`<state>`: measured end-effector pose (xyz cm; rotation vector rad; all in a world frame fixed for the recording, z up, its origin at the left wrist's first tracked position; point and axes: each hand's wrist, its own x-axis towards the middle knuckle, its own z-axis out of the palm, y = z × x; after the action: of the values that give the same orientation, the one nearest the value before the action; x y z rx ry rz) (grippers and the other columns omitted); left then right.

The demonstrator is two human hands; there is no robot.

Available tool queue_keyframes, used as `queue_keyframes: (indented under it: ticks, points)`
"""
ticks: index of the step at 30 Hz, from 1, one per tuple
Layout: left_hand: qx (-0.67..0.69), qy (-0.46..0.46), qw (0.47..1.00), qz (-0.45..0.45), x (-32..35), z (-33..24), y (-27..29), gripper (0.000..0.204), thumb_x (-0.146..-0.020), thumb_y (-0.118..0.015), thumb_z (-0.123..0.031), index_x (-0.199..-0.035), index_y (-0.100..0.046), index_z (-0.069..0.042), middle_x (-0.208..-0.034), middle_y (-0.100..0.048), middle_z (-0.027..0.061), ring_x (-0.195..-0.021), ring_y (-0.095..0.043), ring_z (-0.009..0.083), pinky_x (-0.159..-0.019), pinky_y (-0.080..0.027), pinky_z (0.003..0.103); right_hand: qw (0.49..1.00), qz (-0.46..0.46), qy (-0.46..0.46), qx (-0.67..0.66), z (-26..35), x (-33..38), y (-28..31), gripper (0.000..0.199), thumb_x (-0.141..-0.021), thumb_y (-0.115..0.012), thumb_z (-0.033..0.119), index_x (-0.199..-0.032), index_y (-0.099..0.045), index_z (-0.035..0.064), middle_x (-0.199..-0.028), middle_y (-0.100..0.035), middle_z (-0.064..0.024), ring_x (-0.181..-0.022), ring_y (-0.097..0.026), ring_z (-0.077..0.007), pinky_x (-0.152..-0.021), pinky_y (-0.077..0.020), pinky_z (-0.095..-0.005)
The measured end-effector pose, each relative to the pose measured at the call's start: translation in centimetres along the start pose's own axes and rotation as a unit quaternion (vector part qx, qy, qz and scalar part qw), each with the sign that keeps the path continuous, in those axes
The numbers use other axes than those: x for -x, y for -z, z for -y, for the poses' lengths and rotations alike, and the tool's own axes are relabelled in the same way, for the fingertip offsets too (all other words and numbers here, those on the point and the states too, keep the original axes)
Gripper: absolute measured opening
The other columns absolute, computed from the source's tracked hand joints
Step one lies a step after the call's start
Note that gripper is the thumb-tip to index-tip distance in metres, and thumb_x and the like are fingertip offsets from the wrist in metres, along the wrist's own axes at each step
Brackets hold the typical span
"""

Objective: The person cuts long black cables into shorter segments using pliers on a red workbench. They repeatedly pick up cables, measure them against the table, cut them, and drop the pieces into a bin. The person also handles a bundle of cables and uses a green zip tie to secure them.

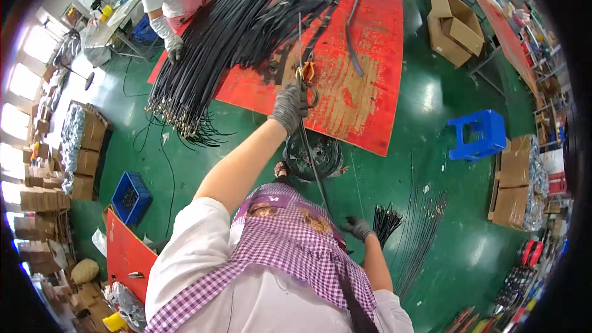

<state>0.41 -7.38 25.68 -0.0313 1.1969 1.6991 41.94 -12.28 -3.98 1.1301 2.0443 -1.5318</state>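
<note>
Where the red desk ends near 12 o'clock, the left hand curls by an orange-handled tool and a thin rod. A dark strip runs from there toward 6 o'clock; I can't tell if the left grip is tight on it. The right hand, at 5 o'clock, has its grip loose, with nothing I can see in it. Black cords lie at 11 o'clock, ends over the edge, maybe so they are easy to grab. A helper's hand touches them, maybe to keep them tidy. The left hand hides the strip's top, its low end gets lost by the checked apron, and the helper's head is cut off.
</note>
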Motion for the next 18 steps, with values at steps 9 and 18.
queue_keyframes:
  ticks: [9, 18]
  points:
    - [-0.022, 0.113, 0.993, 0.002, -1.2, 9.3, 4.7, 0.018, -0.082, -0.041, -0.031, -0.073, -0.041, -0.015, -0.046, -0.033, -0.0050, -0.034, -0.029, 0.0079, -0.030, -0.020, 0.021, 0.941, -0.292, 0.168, -0.031, 17.8, -3.9, 8.2, 0.025, -0.076, -0.050, 0.024, -0.090, -0.055, 0.0042, -0.080, -0.058, -0.0111, -0.073, -0.055, -0.0214, -0.066, -0.0423, -0.0304]
    - [-0.016, 0.122, 0.988, -0.092, -2.4, 9.3, 8.6, 0.018, -0.082, -0.041, -0.030, -0.074, -0.041, -0.015, -0.047, -0.033, -0.0048, -0.033, -0.027, 0.0068, -0.029, -0.020, 0.021, 0.948, -0.256, 0.114, -0.150, 24.1, -11.1, 12.9, 0.021, -0.076, -0.049, 0.021, -0.086, -0.055, 0.0033, -0.074, -0.057, -0.0133, -0.068, -0.055, -0.0199, -0.062, -0.0425, -0.0292]
